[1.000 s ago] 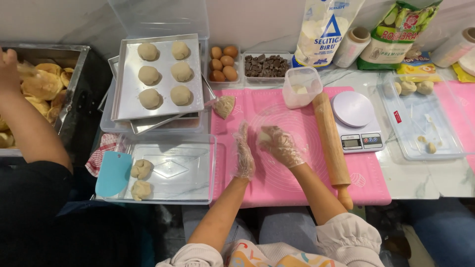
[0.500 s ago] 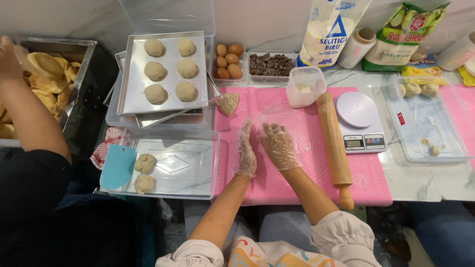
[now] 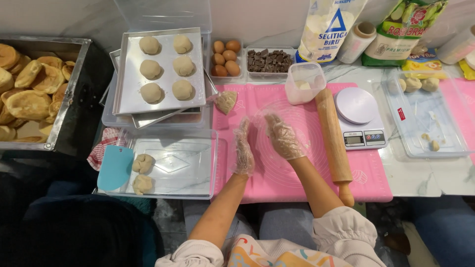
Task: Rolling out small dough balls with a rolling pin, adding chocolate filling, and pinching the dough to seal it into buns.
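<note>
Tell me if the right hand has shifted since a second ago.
Barely. The right hand has stayed over the pink mat, left of the rolling pin, facing the left hand.

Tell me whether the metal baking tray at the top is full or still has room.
Full: the metal baking tray holds six dough balls in two columns of three, with only narrow bare strips left around them.

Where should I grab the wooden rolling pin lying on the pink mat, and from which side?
Take the rolling pin from above by its thick middle barrel, probably with the right hand, which is nearest. It lies flat, running away from you, its knob handle at the near end over the pink mat's edge. The scale crowds its right side, so the left looks freer.
</note>
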